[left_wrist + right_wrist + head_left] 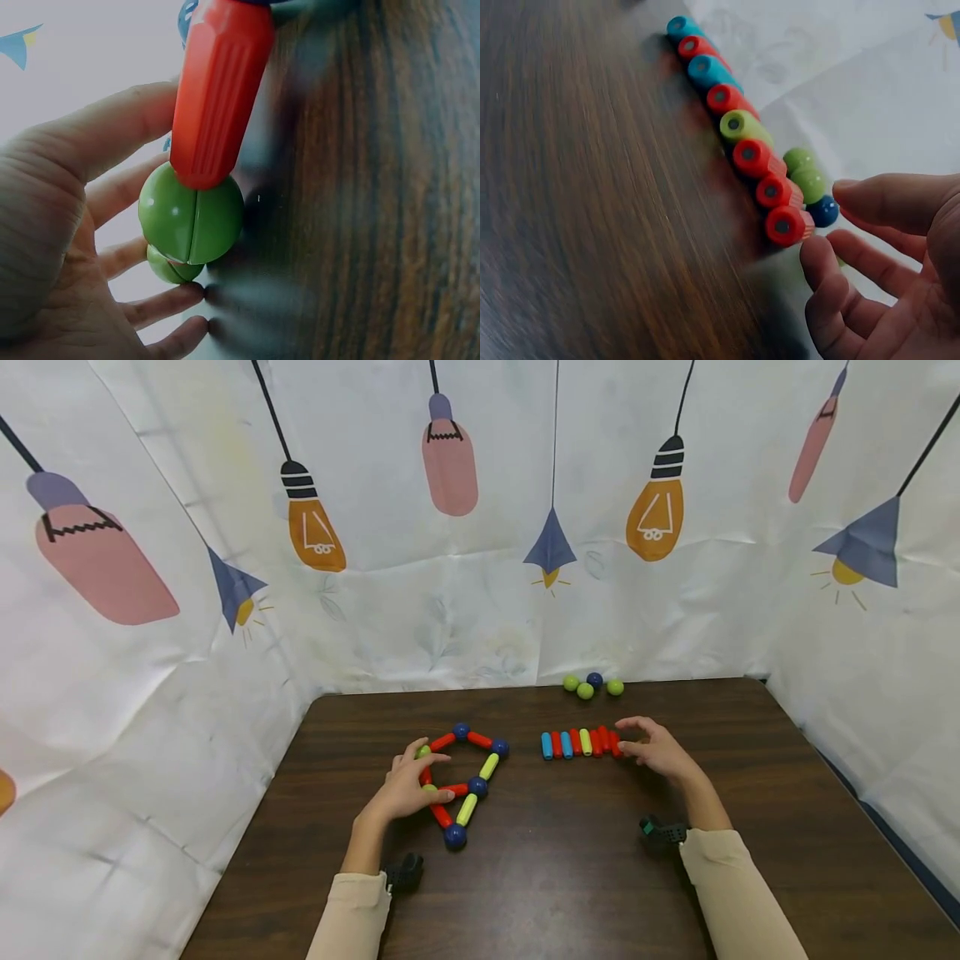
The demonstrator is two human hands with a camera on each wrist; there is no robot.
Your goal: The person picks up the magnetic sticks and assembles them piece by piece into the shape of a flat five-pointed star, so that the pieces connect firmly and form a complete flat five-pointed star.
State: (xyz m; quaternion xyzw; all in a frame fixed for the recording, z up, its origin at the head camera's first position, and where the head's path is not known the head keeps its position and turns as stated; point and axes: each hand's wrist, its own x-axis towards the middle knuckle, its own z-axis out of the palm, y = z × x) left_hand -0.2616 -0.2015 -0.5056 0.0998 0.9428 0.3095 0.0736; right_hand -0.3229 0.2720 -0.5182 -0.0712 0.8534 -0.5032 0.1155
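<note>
A flat figure of magnetic building sticks and balls lies on the table: red sticks (442, 742), lime sticks (489, 767), dark blue balls (455, 837) and green balls (191, 214). My left hand (402, 789) rests over its left side, thumb by the lower red crosspiece, fingers spread around the green balls. To the right lies a row of loose sticks (576, 743) in blue, red and lime, side by side, magnet ends showing in the right wrist view. My right hand (660, 750) is at the row's right end, fingertips beside the last red stick (786, 226), thumb and fingers apart.
Behind the row, loose green balls (585, 691) and one dark blue ball (595, 680) sit at the table's far edge. A white cloth (487, 610) printed with lamps hangs behind and along both sides of the brown table (570, 877).
</note>
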